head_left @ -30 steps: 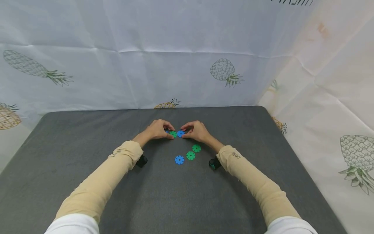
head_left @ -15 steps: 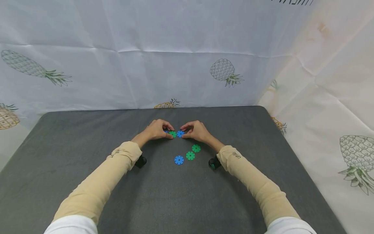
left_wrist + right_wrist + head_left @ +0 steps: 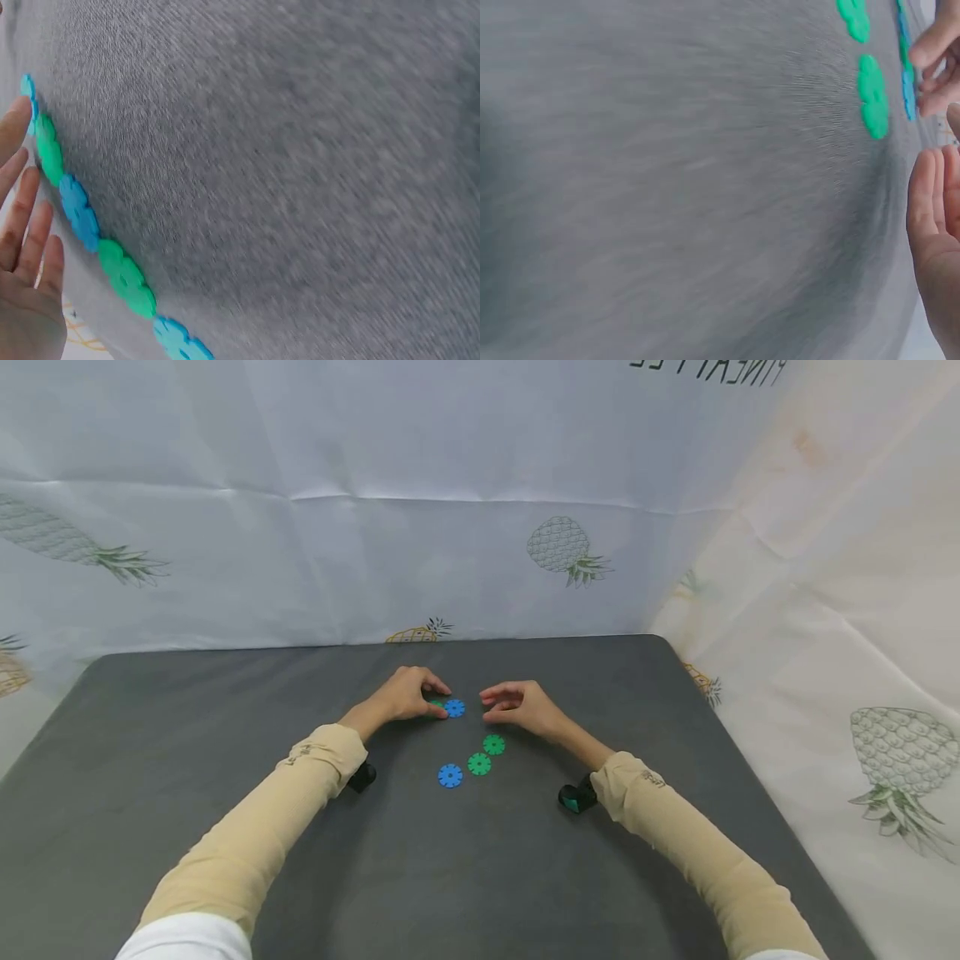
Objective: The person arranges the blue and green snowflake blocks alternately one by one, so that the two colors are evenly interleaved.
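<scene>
A row of flat notched plastic discs, alternating blue and green, lies on the table in the left wrist view; one green disc point(image 3: 127, 277) sits between blue ones. My left hand point(image 3: 405, 695) is over the row, thumb and fingers spread on either side near the end blue disc point(image 3: 454, 708). It hides most of the row in the head view. In the left wrist view its fingers are fairly straight and its thumb overlaps the far blue disc point(image 3: 28, 86). My right hand point(image 3: 521, 706) hovers right of the row, fingers loosely bent, holding nothing.
Nearer to me lie a loose blue disc point(image 3: 450, 776) and two green discs, one point(image 3: 479, 764) in the middle and another point(image 3: 493, 744) farther right. The grey table point(image 3: 450, 877) ends at a white pineapple-print cloth point(image 3: 337, 568) behind it.
My right hand has drawn away to the right from the end blue disc. My left hand has shifted slightly right along the row, covering more of the green disc. The head view has turned slightly.
</scene>
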A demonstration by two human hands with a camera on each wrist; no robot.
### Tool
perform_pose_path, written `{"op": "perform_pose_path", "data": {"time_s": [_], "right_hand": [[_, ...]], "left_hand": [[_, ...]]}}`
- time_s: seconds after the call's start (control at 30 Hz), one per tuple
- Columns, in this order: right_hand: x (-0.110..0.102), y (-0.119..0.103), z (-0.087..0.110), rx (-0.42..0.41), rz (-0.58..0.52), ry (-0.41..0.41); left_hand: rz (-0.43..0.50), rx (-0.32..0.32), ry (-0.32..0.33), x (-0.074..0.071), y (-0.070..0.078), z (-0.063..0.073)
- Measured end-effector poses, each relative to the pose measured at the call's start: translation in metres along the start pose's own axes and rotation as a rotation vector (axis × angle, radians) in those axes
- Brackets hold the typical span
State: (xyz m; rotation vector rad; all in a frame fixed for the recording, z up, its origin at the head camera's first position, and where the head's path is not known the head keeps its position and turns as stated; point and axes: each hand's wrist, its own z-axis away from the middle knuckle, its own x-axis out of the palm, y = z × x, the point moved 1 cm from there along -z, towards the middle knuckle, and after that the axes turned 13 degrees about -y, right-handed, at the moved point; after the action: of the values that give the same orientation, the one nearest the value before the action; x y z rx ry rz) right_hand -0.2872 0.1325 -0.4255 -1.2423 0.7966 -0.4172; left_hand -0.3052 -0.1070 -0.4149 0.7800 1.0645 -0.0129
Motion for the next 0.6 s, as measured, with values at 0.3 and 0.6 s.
{"op": "perform_pose_path", "data": {"time_s": [0.3, 0.6], "right_hand": [[0.009, 0.010, 0.034, -0.053, -0.046, -0.107], [0.006, 0.014, 0.036, -0.063, -0.027, -0.122]], "left_hand": [[0.030, 0.030, -0.006, 0.007, 0.001, -0.006], [0.042, 0.042, 0.003, 0.008, 0.002, -0.008]]}}
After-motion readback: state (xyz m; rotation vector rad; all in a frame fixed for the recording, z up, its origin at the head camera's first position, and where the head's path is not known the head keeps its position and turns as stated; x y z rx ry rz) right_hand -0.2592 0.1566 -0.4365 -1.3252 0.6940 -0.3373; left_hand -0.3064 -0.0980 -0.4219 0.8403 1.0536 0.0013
